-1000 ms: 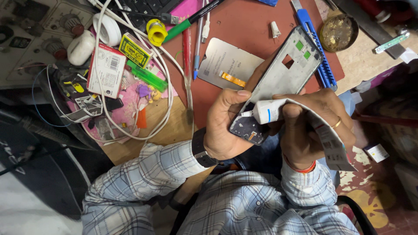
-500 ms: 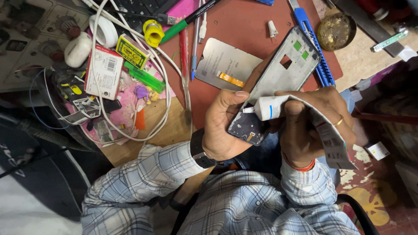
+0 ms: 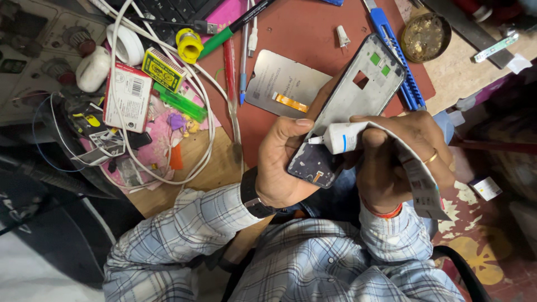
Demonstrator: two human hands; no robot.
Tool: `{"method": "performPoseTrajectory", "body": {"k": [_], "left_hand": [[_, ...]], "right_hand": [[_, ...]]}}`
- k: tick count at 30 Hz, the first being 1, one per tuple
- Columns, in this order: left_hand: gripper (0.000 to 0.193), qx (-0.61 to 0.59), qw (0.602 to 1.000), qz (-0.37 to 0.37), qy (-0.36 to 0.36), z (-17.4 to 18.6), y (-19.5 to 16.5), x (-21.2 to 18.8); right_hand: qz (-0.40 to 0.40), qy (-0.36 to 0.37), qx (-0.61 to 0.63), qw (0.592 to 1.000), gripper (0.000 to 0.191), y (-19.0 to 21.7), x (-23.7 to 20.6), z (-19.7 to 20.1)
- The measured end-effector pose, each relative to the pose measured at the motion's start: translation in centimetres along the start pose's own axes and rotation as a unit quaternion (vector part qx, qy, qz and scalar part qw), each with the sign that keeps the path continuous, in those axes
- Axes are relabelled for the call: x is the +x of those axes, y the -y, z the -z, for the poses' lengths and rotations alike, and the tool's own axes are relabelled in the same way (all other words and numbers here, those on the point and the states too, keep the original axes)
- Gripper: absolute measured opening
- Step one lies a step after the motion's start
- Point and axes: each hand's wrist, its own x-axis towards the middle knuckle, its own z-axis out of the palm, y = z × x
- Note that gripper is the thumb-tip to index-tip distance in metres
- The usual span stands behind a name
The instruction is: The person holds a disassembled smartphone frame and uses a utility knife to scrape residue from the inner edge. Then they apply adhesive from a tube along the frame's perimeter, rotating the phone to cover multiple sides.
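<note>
My left hand [image 3: 282,165] grips a silver phone frame [image 3: 349,98] by its lower left edge, thumb pressed along the side. The frame is tilted, its top end pointing up and right over the red mat [image 3: 313,28]. My right hand [image 3: 400,151] holds a white glue tube [image 3: 347,137] with a flattened tail hanging down to the right. The tube's nozzle touches the frame's lower left edge, right by my left thumb. A grey phone panel with an orange flex strip [image 3: 282,86] lies flat on the mat just above my left hand.
Left of the mat lie white cables [image 3: 204,92], a red-and-white box [image 3: 127,96], a yellow matchbox [image 3: 162,68], a green lighter [image 3: 180,103] and a yellow tape roll [image 3: 188,45]. A blue utility knife [image 3: 394,53] and a round brass dish [image 3: 425,36] sit at the upper right.
The view has shifted slightly. Both hands keep their hold, with the tube nozzle staying at the frame's lower left edge.
</note>
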Motion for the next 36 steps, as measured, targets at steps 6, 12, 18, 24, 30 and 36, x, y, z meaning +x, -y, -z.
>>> {"method": "performPoseTrajectory", "body": {"k": [6, 12, 18, 24, 30, 36], "left_hand": [[0.042, 0.009, 1.000, -0.004, 0.023, 0.2, 0.0, 0.1], [0.044, 0.010, 1.000, 0.003, -0.007, 0.0, -0.1, -0.1], [0.048, 0.009, 0.999, -0.004, 0.048, -0.7, -0.1, 0.1], [0.052, 0.019, 1.000, -0.008, 0.024, -1.0, -0.1, 0.1], [0.052, 0.013, 1.000, -0.001, 0.024, -0.6, -0.1, 0.1], [0.054, 0.016, 0.999, -0.010, 0.033, -0.8, 0.0, 0.1]], "right_hand": [[-0.003, -0.007, 0.004, 1.000, 0.025, -0.1, 0.0, 0.0], [0.020, -0.003, -0.004, 1.000, 0.024, -0.5, 0.1, 0.2], [0.024, -0.019, -0.014, 0.999, 0.024, -0.6, 0.1, 0.1], [0.052, -0.006, -0.035, 0.998, 0.021, -0.9, 0.2, 0.3], [0.053, -0.022, -0.023, 0.998, 0.020, -1.3, -0.1, 0.0], [0.058, -0.027, -0.024, 0.998, 0.019, -1.1, -0.1, 0.0]]}}
